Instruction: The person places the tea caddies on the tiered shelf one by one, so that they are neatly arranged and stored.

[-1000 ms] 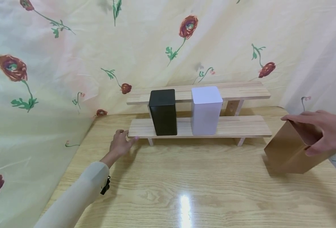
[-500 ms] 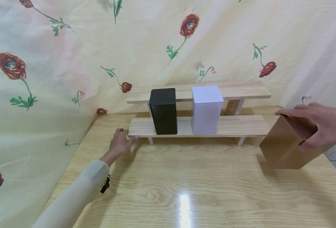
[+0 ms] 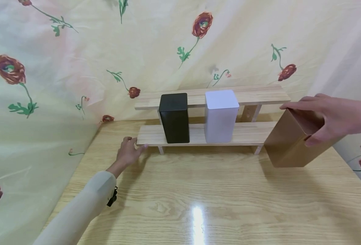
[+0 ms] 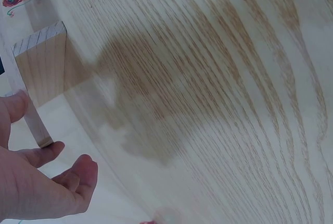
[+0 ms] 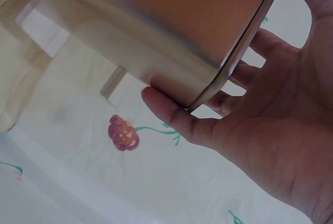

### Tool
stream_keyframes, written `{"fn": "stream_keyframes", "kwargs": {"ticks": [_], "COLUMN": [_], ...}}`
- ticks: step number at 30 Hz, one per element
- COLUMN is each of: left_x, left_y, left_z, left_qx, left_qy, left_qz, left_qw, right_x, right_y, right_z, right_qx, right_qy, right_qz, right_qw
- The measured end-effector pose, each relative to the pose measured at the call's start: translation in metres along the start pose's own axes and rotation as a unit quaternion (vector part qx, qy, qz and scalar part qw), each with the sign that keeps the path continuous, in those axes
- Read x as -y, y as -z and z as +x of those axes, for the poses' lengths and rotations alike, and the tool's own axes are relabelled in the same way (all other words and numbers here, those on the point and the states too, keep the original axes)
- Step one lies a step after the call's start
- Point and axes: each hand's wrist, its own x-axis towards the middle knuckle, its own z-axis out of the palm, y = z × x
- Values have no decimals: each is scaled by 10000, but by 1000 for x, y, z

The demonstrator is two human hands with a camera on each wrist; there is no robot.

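Observation:
My left hand (image 3: 127, 151) holds the left end of the lower board of a two-tier wooden shelf (image 3: 151, 134). In the left wrist view, the thumb lies on one face of the board and a finger is at its end, other fingers loosely bent. At the right, my right hand (image 3: 327, 112) grips a brown, metallic-looking square canister (image 3: 285, 141) by its top rim. The canister is tilted, and overlaps the shelf's right end in the head view. A black canister (image 3: 174, 119) and a white canister (image 3: 220, 119) stand upright on the lower board, a gap between them.
The shelf's upper board (image 3: 260, 95) runs behind the canisters. Beneath everything is a wood-grain table (image 3: 168, 190) with a bright light reflection near its front. Flower-patterned cloth (image 3: 156, 44) hangs at the back and both sides.
My right hand has carried the brown canister leftward and slightly up, toward the shelf's right end. The left hand keeps its place at the shelf; the black and white canisters have not moved.

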Motion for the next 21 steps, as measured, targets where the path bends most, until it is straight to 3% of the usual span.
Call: {"fn": "stream_keyframes", "kwargs": {"ticks": [11, 17, 21], "left_x": [1, 0, -1], "left_y": [0, 0, -2], "left_z": [1, 0, 1], "left_qx": [-45, -12, -14], "left_qy": [-31, -51, -40], "left_qz": [-24, -53, -94], "left_qw": [10000, 10000, 9999], "right_x": [5, -3, -7], "right_y": [15, 17, 17], "right_z": [38, 62, 73], "right_qx": [320, 415, 608], "right_qy": [-84, 92, -11], "right_qz": [97, 389, 538], "right_qw": [9994, 9983, 9967]}}
